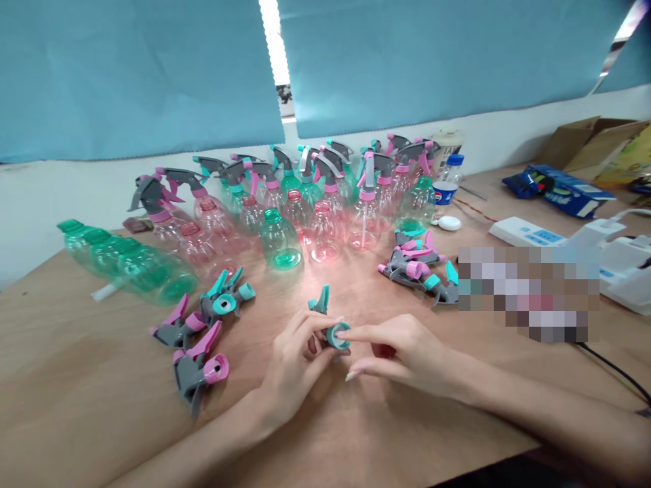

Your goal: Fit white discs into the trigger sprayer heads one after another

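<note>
My left hand (pixel 295 362) grips a grey spray head with a teal trigger and teal collar (pixel 330 324) just above the wooden table (pixel 76 393). My right hand (pixel 397 352) touches the teal collar with its outstretched index finger, its other fingers loosely curled. Loose spray heads in grey, pink and teal lie to the left (pixel 203 339) and to the right (pixel 417 268). Behind stand several pink and green plastic bottles (pixel 315 210), some with spray heads fitted.
Green bottles (pixel 127 261) lie on their sides at the left. A small blue-capped bottle (pixel 447 179), a white device (pixel 526 234), cables, blue packets (pixel 557 186) and a cardboard box (pixel 584 142) occupy the right side. A blurred patch covers part of the right.
</note>
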The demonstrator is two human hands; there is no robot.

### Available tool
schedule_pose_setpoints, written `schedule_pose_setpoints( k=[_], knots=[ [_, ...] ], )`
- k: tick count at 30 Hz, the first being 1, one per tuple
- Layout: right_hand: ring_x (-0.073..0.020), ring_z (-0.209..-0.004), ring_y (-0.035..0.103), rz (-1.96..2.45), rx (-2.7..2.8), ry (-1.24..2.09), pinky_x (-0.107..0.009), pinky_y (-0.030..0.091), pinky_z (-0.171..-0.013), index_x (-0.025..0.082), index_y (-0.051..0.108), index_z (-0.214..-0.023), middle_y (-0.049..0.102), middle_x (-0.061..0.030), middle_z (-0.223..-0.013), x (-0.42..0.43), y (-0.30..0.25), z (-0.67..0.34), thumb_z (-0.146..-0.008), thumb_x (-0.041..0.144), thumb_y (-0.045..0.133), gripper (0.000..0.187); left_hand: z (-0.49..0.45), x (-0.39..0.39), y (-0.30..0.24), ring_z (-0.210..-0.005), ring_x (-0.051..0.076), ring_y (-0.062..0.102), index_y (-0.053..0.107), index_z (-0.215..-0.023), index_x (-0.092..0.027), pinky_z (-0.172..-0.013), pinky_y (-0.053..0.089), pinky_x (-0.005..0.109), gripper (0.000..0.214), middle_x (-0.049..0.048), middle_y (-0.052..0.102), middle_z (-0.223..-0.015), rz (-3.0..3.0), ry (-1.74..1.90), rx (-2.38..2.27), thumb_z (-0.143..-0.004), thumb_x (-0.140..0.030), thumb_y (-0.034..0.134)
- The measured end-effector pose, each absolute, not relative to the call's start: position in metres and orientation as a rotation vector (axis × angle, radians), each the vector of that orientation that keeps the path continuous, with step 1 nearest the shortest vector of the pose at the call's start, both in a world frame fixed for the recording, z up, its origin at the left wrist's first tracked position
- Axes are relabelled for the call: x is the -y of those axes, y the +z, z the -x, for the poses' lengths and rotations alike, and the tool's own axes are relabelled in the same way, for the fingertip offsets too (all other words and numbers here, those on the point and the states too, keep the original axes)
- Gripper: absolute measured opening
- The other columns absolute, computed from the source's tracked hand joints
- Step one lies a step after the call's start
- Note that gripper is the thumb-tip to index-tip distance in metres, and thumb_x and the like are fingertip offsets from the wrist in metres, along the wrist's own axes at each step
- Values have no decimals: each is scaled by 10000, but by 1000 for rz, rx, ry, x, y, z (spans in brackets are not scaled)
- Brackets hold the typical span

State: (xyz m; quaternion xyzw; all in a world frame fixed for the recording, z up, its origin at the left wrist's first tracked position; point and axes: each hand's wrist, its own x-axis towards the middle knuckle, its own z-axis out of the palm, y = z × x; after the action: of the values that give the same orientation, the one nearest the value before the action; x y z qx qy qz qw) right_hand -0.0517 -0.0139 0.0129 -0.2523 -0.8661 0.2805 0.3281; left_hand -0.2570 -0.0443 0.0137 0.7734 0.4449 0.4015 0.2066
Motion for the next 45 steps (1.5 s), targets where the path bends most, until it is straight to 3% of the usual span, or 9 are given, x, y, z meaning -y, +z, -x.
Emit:
schedule_pose_setpoints(
  k=[8,12,16,20,25,32,40,45],
  knots=[
    [-102,-522,555,655,2305,307,-204,388,-542,173,640,-1072,605,22,-593,11,12,52,-866,471,553,373,255,46,18,-666,122,545,609,-970,-189,-578,459,210,245,8,607,-829,-2225,1129,-1270,-756,-78,652],
    [-102,-501,547,636,2312,244,-213,370,-525,174,622,-1083,602,32,-579,12,13,51,-871,481,539,382,253,46,20,-654,124,547,598,-972,-185,-569,463,218,211,15,611,-835,-2250,1123,-1278,-776,-117,640],
    [-105,-523,562,600,2288,158,-221,371,-532,159,643,-969,615,15,-595,11,15,51,-899,447,514,324,252,47,19,-640,123,536,585,-1017,-187,-593,467,242,242,20,621,-848,-2331,1118,-1254,-789,-124,635],
    [-111,-528,566,556,2334,226,-223,363,-514,151,627,-869,598,20,-577,11,11,52,-881,478,526,342,253,46,13,-702,151,543,572,-1062,-199,-647,481,277,301,28,636,-862,-2403,1099,-1229,-781,-131,657],
    [-83,-521,552,549,2289,417,-193,382,-545,160,610,-1010,605,45,-606,12,6,53,-865,449,567,327,254,45,12,-709,148,549,568,-1109,-211,-622,486,262,299,31,638,-893,-2393,1050,-1278,-823,-138,619],
    [-107,-511,553,667,2274,170,-228,342,-527,151,625,-1016,615,31,-583,10,14,52,-923,447,468,349,243,45,17,-675,149,543,594,-1054,-193,-592,482,248,201,17,607,-765,-2386,1059,-1308,-870,-271,572],
    [-125,-554,591,792,2272,100,-242,336,-515,151,626,-943,636,2,-615,1,15,51,-935,518,381,442,225,33,15,-651,125,547,596,-989,-189,-552,469,210,252,1,582,-786,-2248,1089,-1335,-760,-91,557],
    [-137,-676,615,856,2222,181,-236,396,-604,159,609,-927,665,-27,-749,-4,18,48,-926,478,434,364,218,25,13,-645,113,573,575,-1009,-186,-576,489,219,216,13,624,-871,-2115,1106,-1358,-795,-158,568]
  ],
)
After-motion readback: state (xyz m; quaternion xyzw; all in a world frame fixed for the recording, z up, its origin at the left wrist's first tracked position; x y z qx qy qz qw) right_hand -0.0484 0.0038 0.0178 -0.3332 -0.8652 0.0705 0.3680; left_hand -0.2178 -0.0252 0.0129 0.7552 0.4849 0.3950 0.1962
